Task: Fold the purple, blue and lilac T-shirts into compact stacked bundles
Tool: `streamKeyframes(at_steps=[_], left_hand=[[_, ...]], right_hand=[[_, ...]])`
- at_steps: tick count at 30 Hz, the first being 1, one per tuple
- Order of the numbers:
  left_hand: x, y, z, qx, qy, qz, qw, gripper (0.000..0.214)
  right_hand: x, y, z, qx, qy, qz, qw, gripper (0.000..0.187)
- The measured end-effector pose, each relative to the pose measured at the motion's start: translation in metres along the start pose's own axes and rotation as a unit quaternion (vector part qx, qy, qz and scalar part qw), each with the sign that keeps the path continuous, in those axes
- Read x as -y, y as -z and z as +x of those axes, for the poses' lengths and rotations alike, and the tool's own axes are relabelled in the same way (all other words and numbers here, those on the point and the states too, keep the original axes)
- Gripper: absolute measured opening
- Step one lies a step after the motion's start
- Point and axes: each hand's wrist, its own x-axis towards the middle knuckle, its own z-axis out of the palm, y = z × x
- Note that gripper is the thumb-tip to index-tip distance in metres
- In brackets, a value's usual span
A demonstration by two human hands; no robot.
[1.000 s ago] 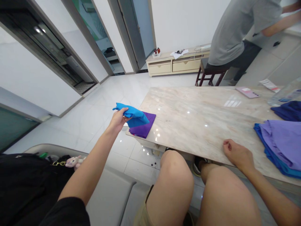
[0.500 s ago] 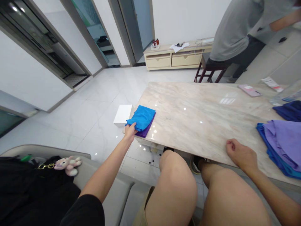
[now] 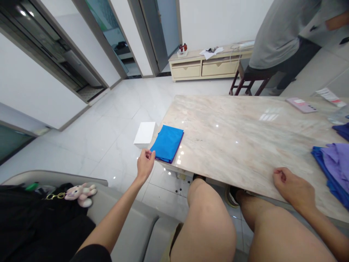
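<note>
A folded bright blue cloth (image 3: 167, 142) lies on a folded purple cloth, of which only an edge shows, at the near left corner of the marble table (image 3: 234, 131). My left hand (image 3: 145, 164) hovers just off that corner, fingers loosely curled, holding nothing, a little short of the blue cloth. My right hand (image 3: 293, 188) rests on the table's near edge in a loose fist. To its right lies a pile of purple and blue cloths (image 3: 334, 167).
A white box (image 3: 144, 134) sits on the floor by the table corner. A person in a grey shirt (image 3: 280, 32) bends over a stool at the far side. A low cabinet (image 3: 207, 63) stands by the wall. A pink plush toy (image 3: 80, 191) lies on the grey sofa.
My left hand set the blue cloth down flat on the purple one, let go of it and drew back off the table corner. My right hand stayed put.
</note>
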Motion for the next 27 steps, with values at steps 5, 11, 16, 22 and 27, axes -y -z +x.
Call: streamKeyframes(at_steps=[5,11,16,22,27], left_hand=[[-0.05,-0.023,0.055,0.076,-0.279,0.142,0.947,0.048],[-0.021,-0.104,0.041,0.153,-0.29,0.301,0.895,0.062],[-0.006,-0.102,0.009,0.154,-0.271,0.332,0.891,0.065],[-0.01,-0.045,-0.114,0.217,-0.157,0.353,0.896,0.063],[-0.026,0.002,-0.22,0.281,-0.046,0.165,0.944,0.062]], right_hand=[[0.007,0.013,0.0,0.031,-0.026,-0.003,0.999,0.033],[0.009,0.017,-0.002,0.034,-0.021,0.024,0.999,0.03],[0.005,0.013,-0.001,0.03,-0.028,0.012,0.999,0.03],[-0.003,0.006,0.001,0.02,-0.01,0.046,0.999,0.032],[0.012,0.01,-0.017,0.008,-0.063,0.158,0.985,0.037]])
